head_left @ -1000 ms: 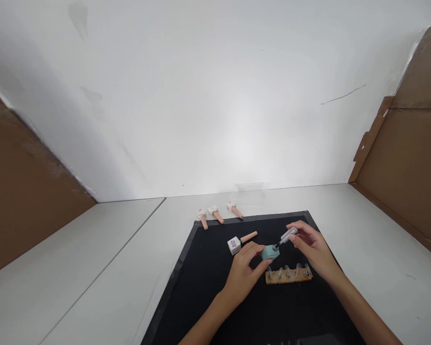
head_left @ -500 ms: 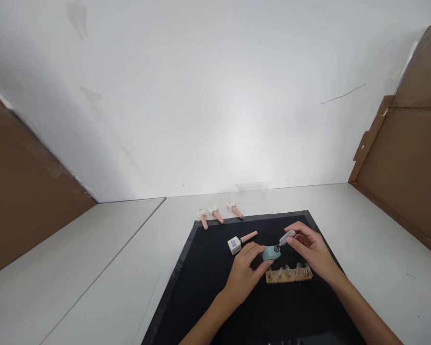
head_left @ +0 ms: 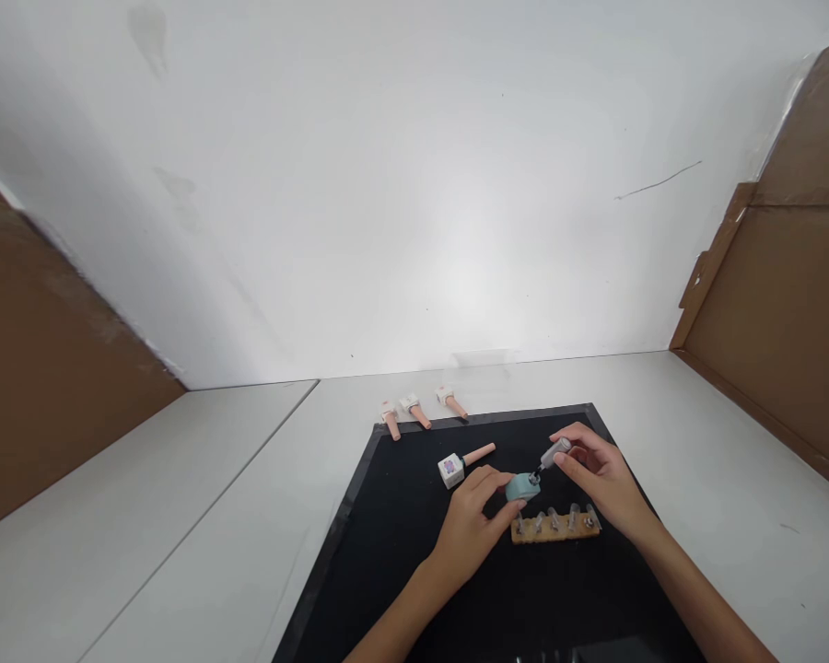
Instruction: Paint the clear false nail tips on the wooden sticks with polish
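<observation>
— Bottle first: where does the small pale-teal nail-polish bottle [head_left: 523, 486] sit?

— On the black mat [head_left: 414, 562], toward its far right part, just behind the tan wooden strip with a row of clear nail tips [head_left: 556, 525]. The left hand [head_left: 468, 529] has its fingers closed around the bottle's near side, steadying it.

— And the other hand?

— The right hand [head_left: 604, 481] pinches the silver-grey cap with its brush stem [head_left: 553, 456] between thumb and fingers. The cap tilts up and to the right, and its lower end meets the bottle's mouth; whether the brush tip is inside cannot be told.

— What lies close by?

— Just left of the left hand's fingers, a white cube-shaped bottle with a peach-coloured handle [head_left: 461, 465] lies on its side on the mat, apart from the hand.

— Farther out?

— Beyond the mat's far edge, three small white-and-peach bottles [head_left: 418, 412] lie in a row on the white surface [head_left: 200, 516]. A white wall [head_left: 414, 184] rises behind, and brown cardboard panels [head_left: 780, 313] stand at both sides.
</observation>
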`<state>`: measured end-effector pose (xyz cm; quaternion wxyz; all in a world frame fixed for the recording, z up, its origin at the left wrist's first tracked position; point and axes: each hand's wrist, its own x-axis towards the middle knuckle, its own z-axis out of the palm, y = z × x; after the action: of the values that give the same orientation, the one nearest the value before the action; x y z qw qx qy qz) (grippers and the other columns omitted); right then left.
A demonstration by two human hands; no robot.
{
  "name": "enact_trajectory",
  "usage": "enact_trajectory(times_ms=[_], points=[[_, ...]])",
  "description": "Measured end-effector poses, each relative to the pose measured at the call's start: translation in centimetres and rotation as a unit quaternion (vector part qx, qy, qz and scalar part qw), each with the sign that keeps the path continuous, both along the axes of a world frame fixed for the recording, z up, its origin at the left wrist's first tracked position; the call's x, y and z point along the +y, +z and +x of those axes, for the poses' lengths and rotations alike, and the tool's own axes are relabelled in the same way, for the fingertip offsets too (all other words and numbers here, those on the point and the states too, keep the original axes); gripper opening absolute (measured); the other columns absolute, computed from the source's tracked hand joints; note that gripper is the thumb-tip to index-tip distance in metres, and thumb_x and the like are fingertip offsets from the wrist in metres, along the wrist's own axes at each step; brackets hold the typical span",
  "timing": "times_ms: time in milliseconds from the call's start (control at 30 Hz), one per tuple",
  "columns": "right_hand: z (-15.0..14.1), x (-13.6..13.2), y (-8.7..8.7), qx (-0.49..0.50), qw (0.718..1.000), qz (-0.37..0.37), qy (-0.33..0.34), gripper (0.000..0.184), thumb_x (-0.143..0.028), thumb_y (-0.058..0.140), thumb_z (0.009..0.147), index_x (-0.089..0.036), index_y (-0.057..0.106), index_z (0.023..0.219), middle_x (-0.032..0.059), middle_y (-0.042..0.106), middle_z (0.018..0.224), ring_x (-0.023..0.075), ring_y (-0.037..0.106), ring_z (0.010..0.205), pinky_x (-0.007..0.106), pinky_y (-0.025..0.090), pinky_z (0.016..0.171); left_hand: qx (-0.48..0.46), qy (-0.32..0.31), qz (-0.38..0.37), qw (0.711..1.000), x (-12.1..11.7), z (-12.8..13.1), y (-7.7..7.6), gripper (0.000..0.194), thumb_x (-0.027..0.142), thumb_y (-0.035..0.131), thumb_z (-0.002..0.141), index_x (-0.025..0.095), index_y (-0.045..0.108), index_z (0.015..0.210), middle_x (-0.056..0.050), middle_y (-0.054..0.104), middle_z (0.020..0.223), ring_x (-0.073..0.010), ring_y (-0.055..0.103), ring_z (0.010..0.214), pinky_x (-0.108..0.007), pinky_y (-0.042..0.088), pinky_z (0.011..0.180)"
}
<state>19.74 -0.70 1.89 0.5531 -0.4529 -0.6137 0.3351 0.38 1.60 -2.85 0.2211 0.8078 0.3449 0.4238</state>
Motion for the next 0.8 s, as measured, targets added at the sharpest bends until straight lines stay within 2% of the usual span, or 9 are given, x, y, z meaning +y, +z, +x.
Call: enact_trajectory(times_ms=[800], points=[[-0.16,0.02,-0.37,-0.011,1.000,0.002,0.010,0.012,-0.032,0.063,0.082,-0.024,0.068,0.089,0.0025,0.058,0.083,0.0166,0.057,0.067,0.028,0.048,0.059,0.009,-0.002,-0.002,1.000,0.09,0.18,-0.20,0.015,0.029,0.056,0.085,0.017,0.066,0.089,-0.006,0.065,0.077,-0.0190,0.062,0.071,-0.031,0.053,0.063]])
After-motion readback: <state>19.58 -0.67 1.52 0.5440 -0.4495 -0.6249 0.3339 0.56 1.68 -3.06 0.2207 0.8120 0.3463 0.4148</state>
